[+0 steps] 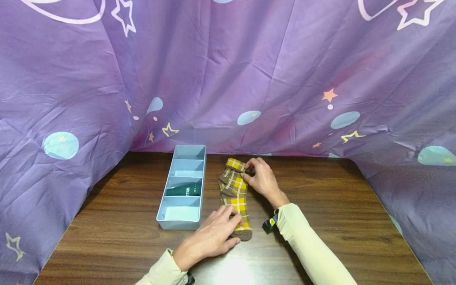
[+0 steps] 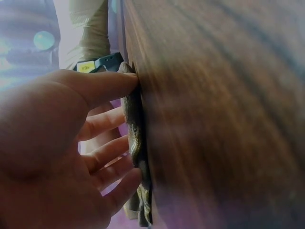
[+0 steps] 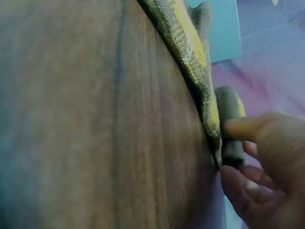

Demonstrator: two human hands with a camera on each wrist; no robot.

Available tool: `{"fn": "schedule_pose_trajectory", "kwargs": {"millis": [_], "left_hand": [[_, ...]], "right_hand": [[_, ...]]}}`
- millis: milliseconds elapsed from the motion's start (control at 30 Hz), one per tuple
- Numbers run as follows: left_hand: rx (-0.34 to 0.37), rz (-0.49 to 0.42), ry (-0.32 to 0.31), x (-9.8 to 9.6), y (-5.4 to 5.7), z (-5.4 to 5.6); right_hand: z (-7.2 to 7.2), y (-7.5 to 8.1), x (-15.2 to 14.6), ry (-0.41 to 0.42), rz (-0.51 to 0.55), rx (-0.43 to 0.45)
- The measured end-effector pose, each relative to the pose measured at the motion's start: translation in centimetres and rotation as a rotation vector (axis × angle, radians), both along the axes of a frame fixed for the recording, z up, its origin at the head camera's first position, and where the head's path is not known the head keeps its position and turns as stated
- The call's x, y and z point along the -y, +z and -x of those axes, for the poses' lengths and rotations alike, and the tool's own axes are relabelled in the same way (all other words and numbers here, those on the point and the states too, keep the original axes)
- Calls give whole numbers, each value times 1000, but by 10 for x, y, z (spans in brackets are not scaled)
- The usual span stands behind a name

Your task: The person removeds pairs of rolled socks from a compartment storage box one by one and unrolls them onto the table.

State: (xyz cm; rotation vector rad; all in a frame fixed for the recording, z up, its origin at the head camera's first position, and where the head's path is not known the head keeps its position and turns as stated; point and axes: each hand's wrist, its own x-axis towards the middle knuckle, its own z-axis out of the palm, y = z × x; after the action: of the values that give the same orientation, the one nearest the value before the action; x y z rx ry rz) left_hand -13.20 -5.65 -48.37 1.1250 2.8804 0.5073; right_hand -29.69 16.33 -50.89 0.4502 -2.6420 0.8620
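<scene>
A yellow and brown plaid sock point(image 1: 239, 183) lies lengthwise on the wooden table, its brown toe towards me and its cuff folded over at the far end. My left hand point(image 1: 218, 232) rests on the toe end with its fingers spread; in the left wrist view the thumb and fingertips press on the thin sock point(image 2: 136, 129). At the far end my right hand point(image 1: 263, 178) pinches the right edge of the folded cuff. The right wrist view shows the thumb and forefinger at the rolled cuff point(image 3: 231, 107).
Left of the sock stands a long blue-grey box point(image 1: 161, 213) split into several compartments. A dark green rolled piece of fabric with white lettering point(image 1: 183, 190) lies in the second compartment from the front. A purple patterned cloth point(image 1: 221, 79) hangs behind and beside the table point(image 1: 117, 221).
</scene>
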Motion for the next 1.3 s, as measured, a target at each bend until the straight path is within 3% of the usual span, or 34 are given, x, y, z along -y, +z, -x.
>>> {"fn": "schedule_pose_trajectory", "kwargs": {"millis": [200,500,733,1033,1300], "left_hand": [[-13,0,-2,-1,1,-1],[-11,-10,3,-1,2,0],[-8,-4,3,-1,2,0],[-28,43,-17,-4,5,-3],[-55,3,-13,-4,5,0]], "right_hand": [[5,1,0,-95,13,9],[8,2,0,58,-21,42],[4,3,0,208,-101,116],[5,5,3,223,-202,181],[1,5,0,251,-174,166]]}}
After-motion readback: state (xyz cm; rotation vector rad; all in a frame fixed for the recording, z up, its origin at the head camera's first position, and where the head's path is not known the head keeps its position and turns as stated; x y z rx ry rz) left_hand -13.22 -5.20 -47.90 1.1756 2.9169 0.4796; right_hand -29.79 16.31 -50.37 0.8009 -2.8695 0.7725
